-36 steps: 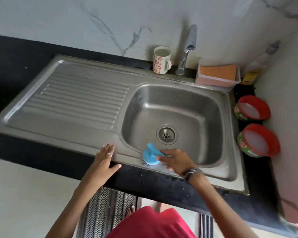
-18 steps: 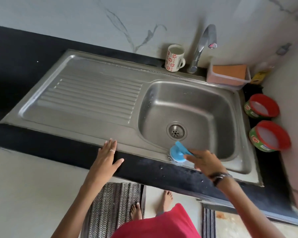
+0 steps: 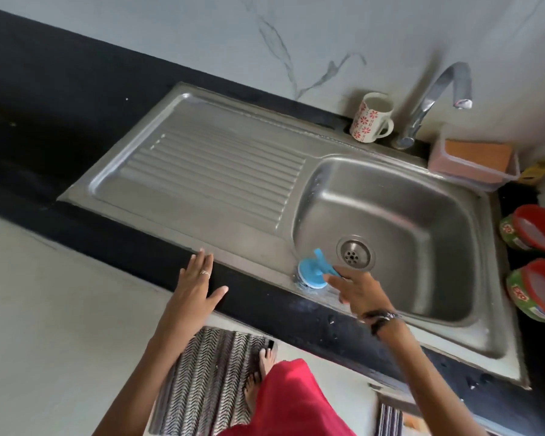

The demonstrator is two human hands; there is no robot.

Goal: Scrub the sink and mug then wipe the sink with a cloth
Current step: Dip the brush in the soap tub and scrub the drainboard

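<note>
Stainless steel is being scrubbed at the near rim of the sink (image 3: 177, 171), where a blue scrubber (image 3: 312, 273) is being pressed against the front-left corner of the basin, just beside the drain (image 3: 355, 253). The scrubber's handle is being pinched by the fingertips of the right hand (image 3: 361, 294), which is blurred. Compared with half a second ago, the scrubber is being held further left along the rim, now left of the drain rather than in front of it, and the whole scene is being viewed from further right. The left hand (image 3: 193, 292) is being kept flat on the black counter edge (image 3: 107, 237) as before, fingers straight and close together, thumb spread out to the side; a ring is being worn on one finger. The mug (image 3: 371, 118), white with red flowers, is being left upright behind the basin, just left of the tap (image 3: 434, 99). Near the right edge of the sink, two red-lidded green tubs (image 3: 530, 229) are being shown, the nearer one lettered "EXO". An orange cloth (image 3: 477, 154) is being kept in a clear tray (image 3: 472, 176).
</note>
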